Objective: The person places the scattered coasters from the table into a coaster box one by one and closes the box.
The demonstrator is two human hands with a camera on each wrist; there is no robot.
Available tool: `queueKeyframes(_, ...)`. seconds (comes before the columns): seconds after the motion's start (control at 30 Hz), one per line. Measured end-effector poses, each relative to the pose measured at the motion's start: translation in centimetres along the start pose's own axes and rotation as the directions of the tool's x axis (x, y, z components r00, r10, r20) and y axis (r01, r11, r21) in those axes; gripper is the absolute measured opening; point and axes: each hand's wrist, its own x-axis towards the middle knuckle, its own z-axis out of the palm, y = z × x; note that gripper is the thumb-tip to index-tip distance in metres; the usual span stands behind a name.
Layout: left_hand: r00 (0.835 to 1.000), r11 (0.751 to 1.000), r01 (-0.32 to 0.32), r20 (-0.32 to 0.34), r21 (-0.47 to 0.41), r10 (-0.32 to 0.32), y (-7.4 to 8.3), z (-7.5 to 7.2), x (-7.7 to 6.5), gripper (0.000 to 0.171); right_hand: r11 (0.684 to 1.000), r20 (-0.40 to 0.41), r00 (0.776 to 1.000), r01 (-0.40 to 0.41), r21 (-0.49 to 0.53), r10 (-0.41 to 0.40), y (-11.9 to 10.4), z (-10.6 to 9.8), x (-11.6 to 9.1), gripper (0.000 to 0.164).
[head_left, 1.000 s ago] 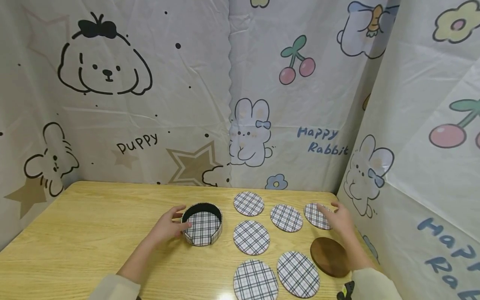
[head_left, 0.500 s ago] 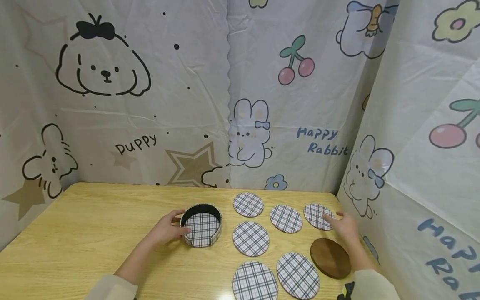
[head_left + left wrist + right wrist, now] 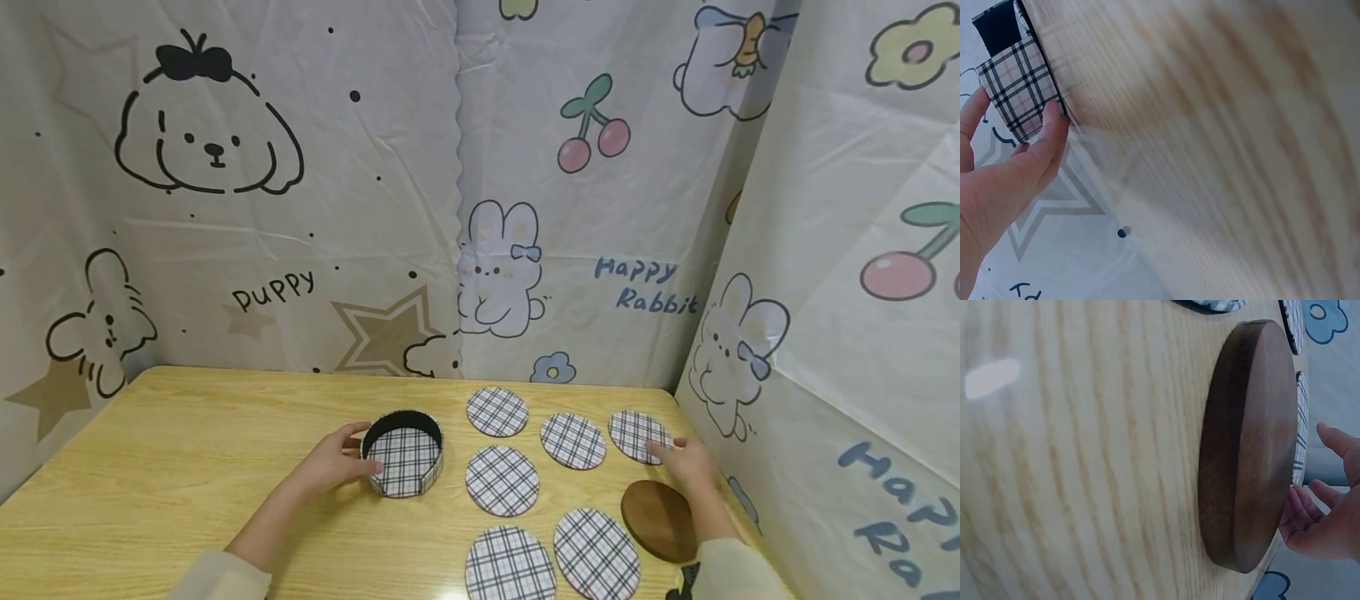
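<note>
My left hand [image 3: 330, 461] grips the left side of a round plaid coaster holder [image 3: 431, 477], thumb in front and fingers behind. In the left wrist view the fingers and thumb touch the plaid wall [image 3: 1022, 90]. A plaid coaster [image 3: 405, 457] lies inside the holder, whose inner wall is black. At the far right, my right hand [image 3: 692, 468] is at the right edge of a plaid coaster [image 3: 637, 433] lying flat on the table. The right wrist view shows the thumb raised apart and the fingers close to that coaster's edge [image 3: 1301, 425], partly behind a brown wooden disc [image 3: 1260, 450].
Several more plaid coasters lie flat between the hands, among them a far one [image 3: 497, 412] and a near one [image 3: 597, 554]. The wooden disc sits just below the right hand. Printed cloth [image 3: 360, 208] hangs behind the wooden table [image 3: 187, 467] and along its right side.
My right hand has moved from above the far-right coaster toward me, to that coaster's right edge. The left hand and the holder stay in place.
</note>
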Motion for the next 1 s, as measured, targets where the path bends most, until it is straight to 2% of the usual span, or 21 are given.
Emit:
queueKeyframes(0.47,1.000,1.000,0.003,-0.016,0.025,-0.002,-0.1,0.0,0.2,0.081,0.999,-0.017,0.999,-0.044,-0.001,0.044,0.1,1.1,0.6,0.076)
queueKeyframes(0.7,1.000,1.000,0.024,-0.013,0.000,-0.024,-0.1,0.1,0.2,0.081,0.995,-0.080,0.994,-0.083,-0.047,0.079,0.0,1.5,0.4,0.057)
queueKeyframes(1.0,1.000,0.999,0.030,-0.005,-0.024,-0.030,-0.1,0.1,0.1,0.081,0.993,-0.077,0.990,-0.120,-0.003,0.119,-0.2,1.6,0.5,0.066)
